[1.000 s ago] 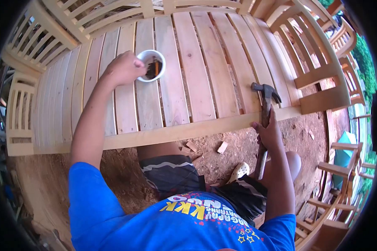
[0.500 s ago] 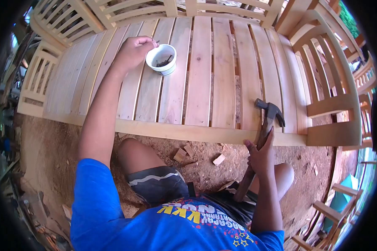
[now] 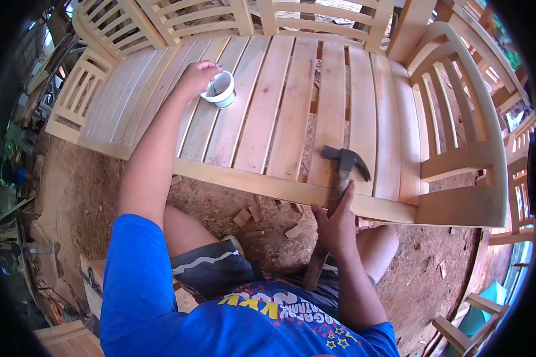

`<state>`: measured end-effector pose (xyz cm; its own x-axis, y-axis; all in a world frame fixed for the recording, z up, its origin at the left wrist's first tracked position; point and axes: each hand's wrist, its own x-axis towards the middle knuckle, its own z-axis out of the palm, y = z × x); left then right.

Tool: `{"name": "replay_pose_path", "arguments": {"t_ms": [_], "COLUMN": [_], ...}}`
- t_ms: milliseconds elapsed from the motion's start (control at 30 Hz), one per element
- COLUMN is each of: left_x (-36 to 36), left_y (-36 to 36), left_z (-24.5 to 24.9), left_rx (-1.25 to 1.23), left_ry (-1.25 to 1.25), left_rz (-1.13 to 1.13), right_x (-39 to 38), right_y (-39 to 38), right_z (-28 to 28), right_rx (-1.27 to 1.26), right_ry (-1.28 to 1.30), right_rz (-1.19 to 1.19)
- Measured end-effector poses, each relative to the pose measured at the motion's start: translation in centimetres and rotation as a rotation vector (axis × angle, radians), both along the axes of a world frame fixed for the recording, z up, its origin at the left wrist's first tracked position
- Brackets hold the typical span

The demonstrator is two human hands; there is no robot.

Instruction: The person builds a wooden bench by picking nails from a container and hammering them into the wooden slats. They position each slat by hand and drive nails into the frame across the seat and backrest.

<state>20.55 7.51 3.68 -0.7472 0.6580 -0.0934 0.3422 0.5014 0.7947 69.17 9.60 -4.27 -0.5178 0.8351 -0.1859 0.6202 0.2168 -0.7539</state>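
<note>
My left hand (image 3: 199, 78) is closed in a pinch at the left rim of a small white plastic cup (image 3: 225, 100). A thin dark piece, which looks like a nail (image 3: 221, 66), pokes out at the fingertips. The cup's inside is partly hidden by its near wall and my fingers. My right hand (image 3: 337, 229) wraps around the wooden handle of a claw hammer (image 3: 346, 159). The hammer head is up, over the front edge of a slatted wooden bench (image 3: 244, 178), and the handle end points down toward my lap.
A slatted armrest (image 3: 467, 119) rises at the bench's right end, another (image 3: 71, 98) at its left, with backrests (image 3: 199, 21) behind. Wood offcuts (image 3: 242, 218) lie on the dirt floor below. More wooden furniture (image 3: 476, 309) stands at the lower right.
The view has shifted and turned slightly. The hammer in my right hand appears farther left. My left hand remains at the cup's rim, and the dark nails seen inside the cup earlier are less visible.
</note>
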Motion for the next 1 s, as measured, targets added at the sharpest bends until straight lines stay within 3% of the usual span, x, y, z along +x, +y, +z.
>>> {"name": "replay_pose_path", "arguments": {"t_ms": [167, 267, 300, 367, 500, 567, 733, 867, 1000], "left_x": [2.1, 6.5, 10.7, 16.1, 27.6, 30.9, 35.7, 38.7, 41.2], "left_y": [-0.6, -1.6, -1.9, -3.3, -6.3, -7.0, -6.4, -5.7, -6.0], "left_z": [0.8, 1.1, 1.9, 0.0, -2.3, -3.2, -5.7, -5.6, -6.5], "left_rx": [0.282, 0.372, 0.301, 0.235, 0.225, 0.219, 0.278, 0.402, 0.401], "left_ry": [-0.034, -0.181, -0.168, -0.316, -0.562, -0.695, -0.918, -1.113, -1.082], "left_rz": [0.056, -0.048, -0.070, -0.242, -0.368, -0.310, -0.210, -0.052, 0.108], "right_x": [0.7, 1.7, 2.1, 3.0, 4.7, 5.5, 6.3, 5.5, 5.4], "right_y": [0.3, 0.8, 1.0, 1.3, 2.3, 3.1, 3.7, 4.1, 3.6], "right_z": [-0.7, -1.9, -1.3, 0.5, 3.8, 0.7, 3.1, 3.6, 2.2], "right_rx": [0.002, -0.096, -0.238, -0.317, -0.519, -0.332, -0.467, -0.388, -0.367], "right_ry": [0.017, 0.090, 0.149, 0.232, 0.416, 0.493, 0.508, 0.463, 0.439], "right_rz": [0.016, 0.039, 0.013, 0.017, -0.033, 0.050, 0.072, 0.075, 0.083]}}
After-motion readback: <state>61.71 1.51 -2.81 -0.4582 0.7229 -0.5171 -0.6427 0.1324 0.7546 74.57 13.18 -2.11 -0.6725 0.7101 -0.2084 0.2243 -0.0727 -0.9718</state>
